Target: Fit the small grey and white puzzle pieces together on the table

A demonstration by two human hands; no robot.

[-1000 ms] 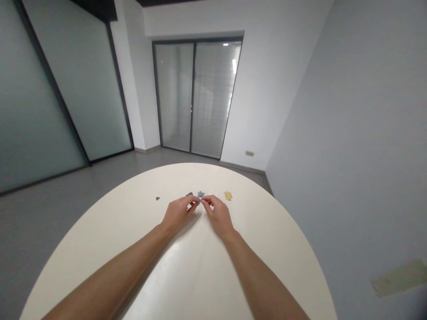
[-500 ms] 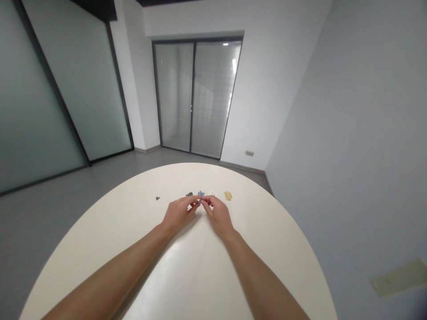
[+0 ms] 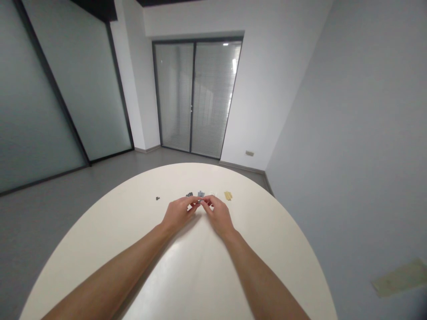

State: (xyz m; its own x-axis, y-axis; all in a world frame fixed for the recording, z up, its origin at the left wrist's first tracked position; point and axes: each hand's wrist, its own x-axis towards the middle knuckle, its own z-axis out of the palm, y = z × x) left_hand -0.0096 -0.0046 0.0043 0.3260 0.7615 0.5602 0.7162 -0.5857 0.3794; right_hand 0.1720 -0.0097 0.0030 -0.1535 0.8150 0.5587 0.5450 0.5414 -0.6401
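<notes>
My left hand and my right hand meet at the fingertips over the middle of a round white table. Both are closed in a pinch around one small grey-blue piece, mostly covered by the fingers, so its kind cannot be made out. Just beyond the fingertips lie a cluster of blue-grey pieces and a cluster of dark pieces. Whitish pieces sit behind my right hand, hard to tell from the tabletop.
To the right lies a group of yellow pieces. A small dark piece rests alone at the left. The table's far edge curves beyond them, with a plain wall at the right and a framed glass door at the back.
Almost nothing differs. Both hands stay in the same place, with at most a slight shift of the fingertips around the small piece.
</notes>
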